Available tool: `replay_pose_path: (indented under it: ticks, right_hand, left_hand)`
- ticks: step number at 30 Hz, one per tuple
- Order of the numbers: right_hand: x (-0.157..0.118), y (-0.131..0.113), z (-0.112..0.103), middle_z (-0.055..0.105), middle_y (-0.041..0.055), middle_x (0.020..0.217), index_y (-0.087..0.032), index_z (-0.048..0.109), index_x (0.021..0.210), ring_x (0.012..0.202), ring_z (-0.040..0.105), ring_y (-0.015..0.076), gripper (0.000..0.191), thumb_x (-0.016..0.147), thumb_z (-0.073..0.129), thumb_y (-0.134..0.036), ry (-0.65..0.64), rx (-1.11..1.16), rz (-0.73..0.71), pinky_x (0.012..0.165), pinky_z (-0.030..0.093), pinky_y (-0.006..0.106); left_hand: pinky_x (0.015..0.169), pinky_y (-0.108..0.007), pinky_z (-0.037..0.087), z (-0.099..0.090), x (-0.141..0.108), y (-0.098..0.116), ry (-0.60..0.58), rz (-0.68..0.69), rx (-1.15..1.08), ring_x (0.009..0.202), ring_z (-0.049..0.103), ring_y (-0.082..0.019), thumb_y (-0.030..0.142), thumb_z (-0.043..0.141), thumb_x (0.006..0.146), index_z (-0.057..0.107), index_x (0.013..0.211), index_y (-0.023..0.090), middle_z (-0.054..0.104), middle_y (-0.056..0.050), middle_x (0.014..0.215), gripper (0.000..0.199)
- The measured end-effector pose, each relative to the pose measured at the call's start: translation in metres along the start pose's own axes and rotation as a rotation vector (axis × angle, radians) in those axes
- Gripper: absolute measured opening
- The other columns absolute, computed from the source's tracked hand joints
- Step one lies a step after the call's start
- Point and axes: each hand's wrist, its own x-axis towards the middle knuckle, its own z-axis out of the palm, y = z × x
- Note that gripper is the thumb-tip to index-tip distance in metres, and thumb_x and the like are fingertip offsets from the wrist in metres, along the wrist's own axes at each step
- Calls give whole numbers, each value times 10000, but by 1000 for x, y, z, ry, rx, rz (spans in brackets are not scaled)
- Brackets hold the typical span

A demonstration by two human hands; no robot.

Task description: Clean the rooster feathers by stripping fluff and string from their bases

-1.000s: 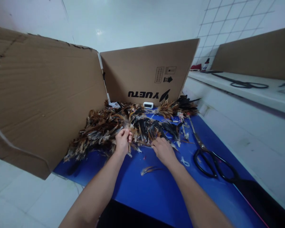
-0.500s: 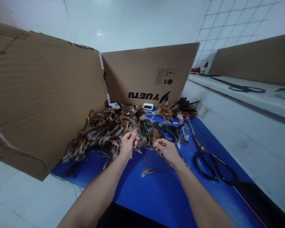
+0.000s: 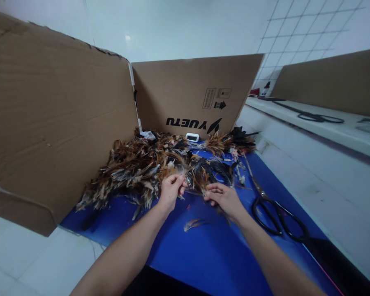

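Observation:
My left hand (image 3: 172, 191) is closed in a pinch on a wispy pale feather (image 3: 182, 169) at the near edge of the pile. To its right, my right hand (image 3: 221, 196) pinches the base of a brown feather bunch (image 3: 201, 177). A large heap of brown, black and grey feathers (image 3: 132, 164) spreads behind and left of my hands. Darker feathers (image 3: 223, 166) lie just beyond my right hand. One loose feather (image 3: 195, 224) rests on the blue tabletop (image 3: 185, 250) nearer to me.
Large black-handled scissors (image 3: 268, 205) lie on the right. Cardboard panels (image 3: 185, 90) stand behind and on the left (image 3: 64, 111). A small white digital device (image 3: 192, 137) sits at the back. Another pair of scissors (image 3: 319, 117) lies on the white ledge (image 3: 351, 131).
Both hands have shifted slightly right and a little toward me, still pinching. The view has moved a little. The loose feather and scissors lie as before.

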Motion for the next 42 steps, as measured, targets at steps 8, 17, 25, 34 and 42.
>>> replay_pose_path:
  ticks: [8,17,25,34,42]
  right_hand:
    - [-5,6,-5,675,42,622,-143,615,963,436,564,137,363,689,631,-382,-1,-132,-25,397,398,231]
    - [-25,-21,-12,606,37,872,-217,636,814,827,567,183,95,794,543,-222,-106,-673,-487,757,441,328]
    - [-51,-28,7,580,11,874,-225,597,819,903,523,184,90,768,625,-156,-525,-833,-478,802,405,308]
    - [-43,-22,8,570,8,760,-208,516,739,735,537,160,128,845,467,-157,-378,-836,-463,663,408,268]
    - [-31,-10,2,597,-24,618,-224,551,781,545,551,137,142,850,431,-256,-165,-784,-336,529,390,242]
  left_hand:
    - [339,-148,288,4,-5,-7,-54,-55,50,378,413,-31,432,663,704,594,711,126,571,11,580,313]
    - [350,-155,267,5,-8,-13,-91,-78,114,372,405,-24,457,654,705,591,705,123,571,20,577,340]
    - [361,-163,297,9,-5,-19,-122,-73,171,380,416,-34,422,640,731,581,685,115,555,20,556,316]
    - [360,-164,293,9,-11,-15,-207,-137,125,375,419,-33,427,648,723,587,705,112,570,14,566,321]
    - [370,-167,305,7,-13,-14,-301,-187,128,387,433,-31,449,637,731,599,693,106,592,-12,608,346]
